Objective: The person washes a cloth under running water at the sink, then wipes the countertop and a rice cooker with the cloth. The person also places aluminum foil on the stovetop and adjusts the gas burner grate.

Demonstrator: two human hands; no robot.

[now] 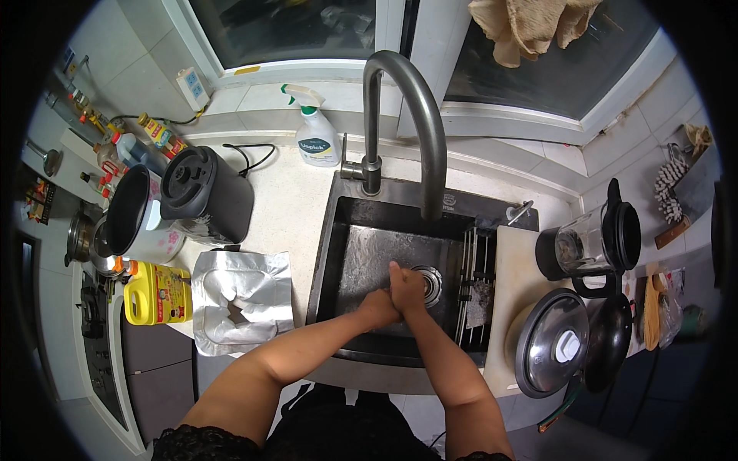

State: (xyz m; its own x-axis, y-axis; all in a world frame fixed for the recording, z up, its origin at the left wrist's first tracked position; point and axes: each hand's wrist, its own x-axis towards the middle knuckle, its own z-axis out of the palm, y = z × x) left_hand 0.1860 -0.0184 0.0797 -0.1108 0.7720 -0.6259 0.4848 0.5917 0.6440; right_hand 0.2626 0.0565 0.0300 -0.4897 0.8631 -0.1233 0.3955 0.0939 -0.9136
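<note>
Over the dark sink (384,246), my left hand (378,309) and my right hand (407,289) press together. Both are closed, the fingers curled in and mostly hidden; anything between them does not show. Just behind my right hand lies the round metal drain strainer (433,287) in the wet sink floor. A tall grey gooseneck faucet (432,138) arches above, its spout beyond my hands, and I can make out no clear stream from it. To the right of my hands, a metal rack (464,307) spans the sink with a greyish scrubber (480,301) on it.
A spray bottle (317,138) stands behind the sink. On the left counter are a crinkled silver foil sheet (265,269), a yellow jug (157,296) and a black lidded appliance (219,196). At right are a pale board (511,261), a blender jug (580,246) and a lidded pot (547,338).
</note>
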